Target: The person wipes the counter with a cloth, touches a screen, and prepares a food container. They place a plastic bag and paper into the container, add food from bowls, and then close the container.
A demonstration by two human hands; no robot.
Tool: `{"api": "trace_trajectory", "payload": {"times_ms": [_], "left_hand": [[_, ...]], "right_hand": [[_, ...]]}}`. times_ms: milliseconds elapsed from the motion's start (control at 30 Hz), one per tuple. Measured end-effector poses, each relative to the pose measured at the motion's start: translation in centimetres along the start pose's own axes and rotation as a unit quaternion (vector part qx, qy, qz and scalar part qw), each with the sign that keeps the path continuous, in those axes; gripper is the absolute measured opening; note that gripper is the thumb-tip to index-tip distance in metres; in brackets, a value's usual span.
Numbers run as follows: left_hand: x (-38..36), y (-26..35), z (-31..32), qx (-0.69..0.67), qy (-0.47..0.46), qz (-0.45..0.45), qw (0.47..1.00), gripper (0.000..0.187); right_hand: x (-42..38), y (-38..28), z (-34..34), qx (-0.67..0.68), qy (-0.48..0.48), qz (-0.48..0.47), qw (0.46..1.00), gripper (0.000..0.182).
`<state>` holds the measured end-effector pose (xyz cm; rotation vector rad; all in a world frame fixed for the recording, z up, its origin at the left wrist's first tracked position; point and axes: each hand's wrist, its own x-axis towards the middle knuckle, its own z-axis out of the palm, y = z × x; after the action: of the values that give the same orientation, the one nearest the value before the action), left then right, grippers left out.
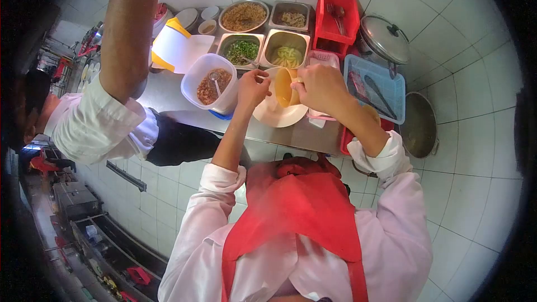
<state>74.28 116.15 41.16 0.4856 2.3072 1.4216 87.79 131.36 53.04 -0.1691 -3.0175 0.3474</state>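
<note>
My right hand (320, 85) grips the rim of a yellow bowl (286, 88), tipped on its side above a white plate (272, 114) near the counter's front edge. Just left of the bowl, my left hand (253, 88) is closed with thumb and fingers together over the plate's left side; I cannot make out what is in it. Close to it stand a white tub (193, 72) of reddish-brown minced food with a ladle in it, and a steel pan (240, 45) of chopped green herbs. A steel pan (286, 42) of pale green slices sits behind the bowl.
A co-worker's arm (131, 39) reaches across on the left. Farther back are a round bowl (244, 4) of brown food and a red bin (337, 8) with cutlery. To the right are a blue basket (395, 86) with tongs and a lidded pot (386, 39).
</note>
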Motion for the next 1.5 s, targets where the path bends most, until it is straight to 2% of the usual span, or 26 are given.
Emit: {"api": "trace_trajectory", "payload": {"times_ms": [367,500,567,600,667,700,767,800,833,900,933,967,1033,1167,1233,1300,1333,1367,1433,1500], "left_hand": [[-0.2,0.7,-0.5,-0.082,-0.005,-0.056,0.995,0.028],[-0.6,1.4,-0.8,-0.087,-0.004,-0.051,0.995,0.028],[-1.0,1.9,-1.0,-0.004,0.005,-0.033,0.999,0.026],[-0.9,1.7,-1.0,-0.003,0.001,-0.033,0.999,0.026],[-0.6,0.8,-1.3,0.059,-0.018,0.031,0.998,0.024],[-0.5,0.5,-1.5,0.059,-0.027,0.032,0.997,0.024],[0.0,0.1,-1.6,0.077,-0.053,0.035,0.995,0.022],[0.1,0.1,-1.9,0.089,-0.061,0.034,0.994,0.021],[0.0,0.4,-2.0,0.101,-0.072,0.035,0.992,0.02],[-0.1,0.7,-1.8,0.081,-0.063,0.014,0.995,0.018],[-0.3,1.3,-1.7,0.086,-0.065,0.009,0.994,0.018],[-0.5,1.9,-1.7,0.093,-0.06,0.004,0.994,0.017],[-0.7,2.5,-1.7,0.095,-0.066,0.004,0.993,0.017],[-1.0,3.6,-2.4,0.095,-0.077,0.013,0.992,0.02],[-0.7,3.2,-2.3,0.121,-0.062,0.018,0.991,0.02],[0.0,1.8,-2.1,0.203,-0.046,0.077,0.975,0.018],[-0.6,3.1,-2.0,0.217,-0.043,0.056,0.974,0.017],[-0.8,3.6,-2.3,0.26,-0.033,0.104,0.959,0.018],[-1.0,4.3,-2.4,0.274,-0.031,0.127,0.953,0.017],[-0.8,4.2,-2.4,0.288,-0.027,0.147,0.946,0.015]], "right_hand": [[0.0,-0.4,0.4,-0.005,0.002,0.008,1.0,0.032],[-0.8,1.2,1.3,0.079,0.028,0.02,0.996,0.03],[-1.7,2.8,1.7,0.122,0.027,0.037,0.991,0.029],[-2.4,3.8,2.0,0.162,0.068,0.049,0.983,0.028],[-4.6,5.3,1.6,0.207,0.138,0.073,0.966,0.026],[-5.8,6.2,1.7,0.206,0.138,0.082,0.965,0.026],[-8.7,8.1,1.5,0.349,0.206,0.147,0.902,0.026],[-10.5,8.3,-0.3,0.403,0.171,0.217,0.873,0.029],[-12.5,8.9,-1.2,0.391,0.178,0.241,0.87,0.029],[-16.3,9.8,-2.2,0.386,0.217,0.341,0.829,0.032],[-18.1,10.4,-2.1,0.377,0.26,0.336,0.823,0.034],[-19.8,10.9,-1.9,0.373,0.263,0.346,0.82,0.034],[-22.4,11.6,-0.9,0.374,0.349,0.426,0.747,0.036],[-26.0,13.5,5.2,0.359,0.456,0.5,0.643,0.042],[-27.4,14.2,7.9,0.363,0.44,0.526,0.631,0.043],[-28.2,14.5,11.0,0.373,0.439,0.533,0.62,0.042],[-28.2,14.5,12.2,0.375,0.444,0.546,0.603,0.042],[-27.9,14.2,12.9,0.379,0.444,0.538,0.608,0.042],[-27.2,13.8,14.2,0.409,0.474,0.536,0.567,0.04],[-27.0,13.8,15.9,0.415,0.466,0.526,0.578,0.04]]}}
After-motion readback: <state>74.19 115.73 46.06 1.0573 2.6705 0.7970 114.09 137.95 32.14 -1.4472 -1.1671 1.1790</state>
